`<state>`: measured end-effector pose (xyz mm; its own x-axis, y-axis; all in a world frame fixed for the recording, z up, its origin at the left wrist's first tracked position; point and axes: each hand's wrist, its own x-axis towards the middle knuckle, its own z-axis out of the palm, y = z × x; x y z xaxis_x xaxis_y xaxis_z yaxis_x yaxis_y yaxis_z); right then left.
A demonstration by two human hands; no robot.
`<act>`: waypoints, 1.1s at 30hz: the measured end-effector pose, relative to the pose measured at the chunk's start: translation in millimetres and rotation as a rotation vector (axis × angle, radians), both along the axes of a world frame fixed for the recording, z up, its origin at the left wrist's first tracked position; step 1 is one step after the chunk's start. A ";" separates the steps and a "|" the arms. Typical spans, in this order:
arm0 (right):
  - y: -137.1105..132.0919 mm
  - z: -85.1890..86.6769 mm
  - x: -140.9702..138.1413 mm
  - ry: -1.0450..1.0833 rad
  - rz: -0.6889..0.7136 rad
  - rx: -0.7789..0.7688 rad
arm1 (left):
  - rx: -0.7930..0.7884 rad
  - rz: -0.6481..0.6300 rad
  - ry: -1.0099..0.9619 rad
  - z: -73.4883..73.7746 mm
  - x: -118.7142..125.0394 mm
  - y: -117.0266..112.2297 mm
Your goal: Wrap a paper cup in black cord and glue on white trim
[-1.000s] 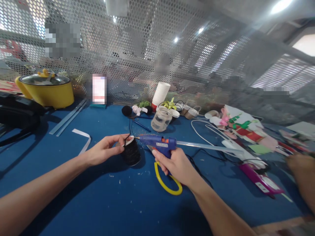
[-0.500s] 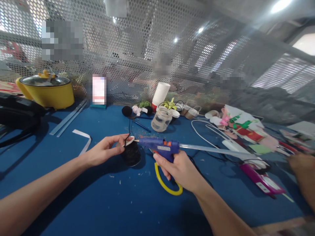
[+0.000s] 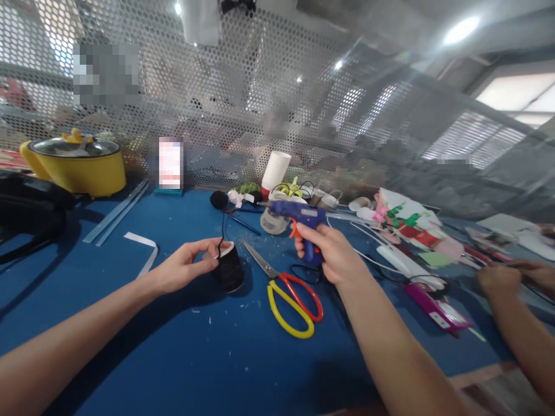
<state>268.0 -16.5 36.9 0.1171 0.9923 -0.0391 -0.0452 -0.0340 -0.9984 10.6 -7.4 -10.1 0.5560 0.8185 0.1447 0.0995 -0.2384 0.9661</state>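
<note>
In the head view my left hand [image 3: 191, 263] pinches the rim of a small paper cup wrapped in black yarn [image 3: 229, 270]. The cup stands tilted on the blue table, its white inside showing. A strand of black yarn [image 3: 224, 225] runs from its rim toward a black yarn ball [image 3: 218, 200]. My right hand [image 3: 327, 248] grips a blue hot glue gun [image 3: 299, 211], raised right of the cup with its nozzle pointing left. Below the gun lie scissors [image 3: 269, 270] with one yellow and one red handle, slightly spread.
Behind the gun stand a clear plastic jar [image 3: 273, 222] and stacked white paper cups [image 3: 276, 169]. A yellow pot [image 3: 78, 167] and a lit phone [image 3: 170, 164] are at the back left. At right are a purple box [image 3: 436, 306], a power strip [image 3: 403, 263] and another person's hands [image 3: 498, 280].
My right hand has lifted the glue gun up and away from the cup's rim, uncovering the scissors. My left hand stays on the cup. The other person's hands show more at right.
</note>
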 end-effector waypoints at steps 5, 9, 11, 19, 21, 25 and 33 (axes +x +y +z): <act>52.8 14.2 5.7 -0.183 -0.045 -0.052 | 0.008 0.012 0.010 2.0 0.3 -0.5; 83.8 14.1 10.7 -0.258 -0.029 -0.144 | 0.040 0.016 0.030 1.7 0.3 -0.3; 90.5 12.0 14.4 -0.300 -0.012 -0.196 | 0.058 0.006 0.037 1.3 0.2 0.0; 78.9 20.5 30.5 -0.562 -0.098 -0.199 | 0.075 0.003 0.054 3.0 0.4 -0.6; 65.3 24.0 25.0 -0.674 -0.209 -0.056 | 0.077 -0.002 0.056 3.1 0.7 -1.0; 32.1 15.7 -14.8 -0.920 -0.159 0.503 | 0.074 -0.025 0.046 3.2 1.9 -2.2; 24.7 -20.8 -92.9 -0.712 0.446 0.364 | 0.189 -0.008 0.179 9.2 5.9 -6.3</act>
